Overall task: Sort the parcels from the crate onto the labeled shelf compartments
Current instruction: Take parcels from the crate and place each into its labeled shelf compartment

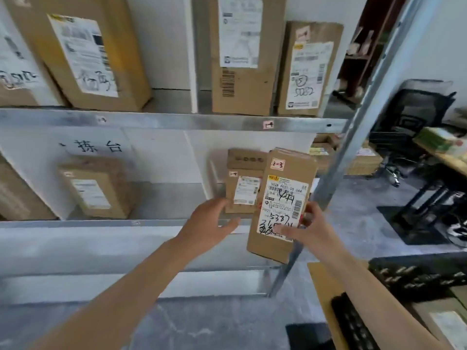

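Note:
My right hand grips a tall brown parcel by its lower right part, thumb across the white shipping label; a red tag at its top reads 2-3. The parcel is upright in front of the middle shelf's right end. My left hand reaches forward with relaxed fingers, touching the lower left of a smaller brown parcel that stands on the middle shelf behind the held one. The black crate sits at lower right with parcels inside.
The upper shelf carries several upright parcels and a small red tag on its rail. Another parcel stands at the left of the middle shelf. A metal upright bounds the rack on the right. Beyond it are a black chair and a desk.

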`<act>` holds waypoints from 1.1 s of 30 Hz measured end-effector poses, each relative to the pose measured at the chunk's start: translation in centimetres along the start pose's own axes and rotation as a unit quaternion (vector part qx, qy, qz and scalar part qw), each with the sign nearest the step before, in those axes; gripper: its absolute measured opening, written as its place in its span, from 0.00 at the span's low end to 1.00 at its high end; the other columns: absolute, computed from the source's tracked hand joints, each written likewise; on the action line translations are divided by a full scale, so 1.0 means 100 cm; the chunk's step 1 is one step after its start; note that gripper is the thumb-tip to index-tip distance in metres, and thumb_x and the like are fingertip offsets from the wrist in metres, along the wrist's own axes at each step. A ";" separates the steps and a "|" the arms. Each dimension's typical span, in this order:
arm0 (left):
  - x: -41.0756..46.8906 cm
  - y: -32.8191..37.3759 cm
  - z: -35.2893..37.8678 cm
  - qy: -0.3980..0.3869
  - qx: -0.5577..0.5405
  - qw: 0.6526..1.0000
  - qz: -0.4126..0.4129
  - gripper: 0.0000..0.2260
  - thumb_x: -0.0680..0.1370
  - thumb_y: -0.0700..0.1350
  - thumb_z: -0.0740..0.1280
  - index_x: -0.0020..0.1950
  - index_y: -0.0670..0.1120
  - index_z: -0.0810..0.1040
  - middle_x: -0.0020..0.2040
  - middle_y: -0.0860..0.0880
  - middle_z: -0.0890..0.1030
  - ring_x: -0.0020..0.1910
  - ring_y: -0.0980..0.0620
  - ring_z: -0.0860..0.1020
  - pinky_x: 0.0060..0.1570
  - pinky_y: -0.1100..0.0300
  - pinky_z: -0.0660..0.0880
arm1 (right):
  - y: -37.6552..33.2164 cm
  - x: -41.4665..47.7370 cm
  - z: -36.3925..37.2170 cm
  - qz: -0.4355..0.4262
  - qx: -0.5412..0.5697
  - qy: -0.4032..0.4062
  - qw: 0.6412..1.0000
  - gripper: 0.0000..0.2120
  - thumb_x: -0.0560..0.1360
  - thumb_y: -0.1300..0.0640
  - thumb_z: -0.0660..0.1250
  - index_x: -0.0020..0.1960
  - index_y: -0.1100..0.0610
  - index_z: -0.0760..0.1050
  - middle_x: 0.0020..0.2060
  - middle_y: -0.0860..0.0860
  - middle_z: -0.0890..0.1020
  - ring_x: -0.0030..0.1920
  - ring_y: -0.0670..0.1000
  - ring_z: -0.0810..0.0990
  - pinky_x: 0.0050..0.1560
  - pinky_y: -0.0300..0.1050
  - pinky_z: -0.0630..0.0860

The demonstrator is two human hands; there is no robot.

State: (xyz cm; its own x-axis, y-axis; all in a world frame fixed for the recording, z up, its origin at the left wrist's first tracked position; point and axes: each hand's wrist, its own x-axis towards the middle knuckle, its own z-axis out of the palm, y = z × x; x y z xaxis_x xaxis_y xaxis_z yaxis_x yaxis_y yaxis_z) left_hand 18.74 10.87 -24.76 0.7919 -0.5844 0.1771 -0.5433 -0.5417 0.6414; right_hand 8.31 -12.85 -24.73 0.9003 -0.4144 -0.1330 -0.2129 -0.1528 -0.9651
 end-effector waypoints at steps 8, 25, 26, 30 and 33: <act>-0.081 -0.123 -0.102 0.070 -0.027 0.985 -0.153 0.18 0.77 0.58 0.65 0.66 0.58 0.70 0.62 0.64 0.70 0.60 0.65 0.68 0.56 0.75 0.60 | -0.022 0.012 0.179 -0.018 -0.034 -0.124 0.992 0.45 0.55 0.54 0.85 0.65 0.49 0.63 0.52 0.40 0.80 0.47 0.34 0.80 0.37 0.29 0.76; -0.106 -0.273 -0.190 0.005 0.010 0.994 -0.106 0.20 0.78 0.55 0.65 0.69 0.53 0.68 0.67 0.54 0.72 0.66 0.56 0.69 0.61 0.66 0.63 | -0.014 0.027 0.363 0.038 0.022 -0.072 0.996 0.42 0.54 0.67 0.84 0.60 0.47 0.68 0.48 0.38 0.84 0.48 0.41 0.83 0.36 0.36 0.80; -0.100 -0.274 -0.187 0.001 0.005 0.995 -0.101 0.20 0.77 0.54 0.65 0.68 0.53 0.68 0.67 0.54 0.72 0.66 0.56 0.69 0.60 0.66 0.62 | -0.017 0.033 0.363 0.038 0.025 -0.067 0.997 0.43 0.55 0.68 0.84 0.61 0.47 0.68 0.47 0.38 0.84 0.48 0.42 0.83 0.36 0.37 0.80; -0.077 -0.277 -0.171 -0.011 -0.022 0.995 -0.097 0.20 0.77 0.54 0.65 0.68 0.53 0.67 0.66 0.53 0.71 0.62 0.59 0.68 0.58 0.68 0.60 | -0.021 0.060 0.363 0.031 0.037 -0.045 0.998 0.42 0.55 0.72 0.82 0.62 0.50 0.69 0.53 0.46 0.83 0.53 0.48 0.83 0.39 0.40 0.81; -0.060 -0.281 -0.162 -0.020 -0.038 0.994 -0.104 0.20 0.77 0.55 0.64 0.68 0.54 0.66 0.65 0.53 0.71 0.57 0.62 0.66 0.56 0.67 0.62 | -0.019 0.082 0.362 0.035 0.034 -0.046 0.998 0.44 0.55 0.73 0.82 0.63 0.50 0.68 0.55 0.45 0.82 0.49 0.40 0.83 0.37 0.36 0.80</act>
State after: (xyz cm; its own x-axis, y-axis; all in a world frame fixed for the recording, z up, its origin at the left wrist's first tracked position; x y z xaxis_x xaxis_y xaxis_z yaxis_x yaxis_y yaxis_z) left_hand 33.78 39.38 -31.70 0.8729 -0.4879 0.0062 -0.3447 -0.6076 0.7155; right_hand 29.80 16.54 -32.13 0.9163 -0.3365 -0.2172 -0.2526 -0.0649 -0.9654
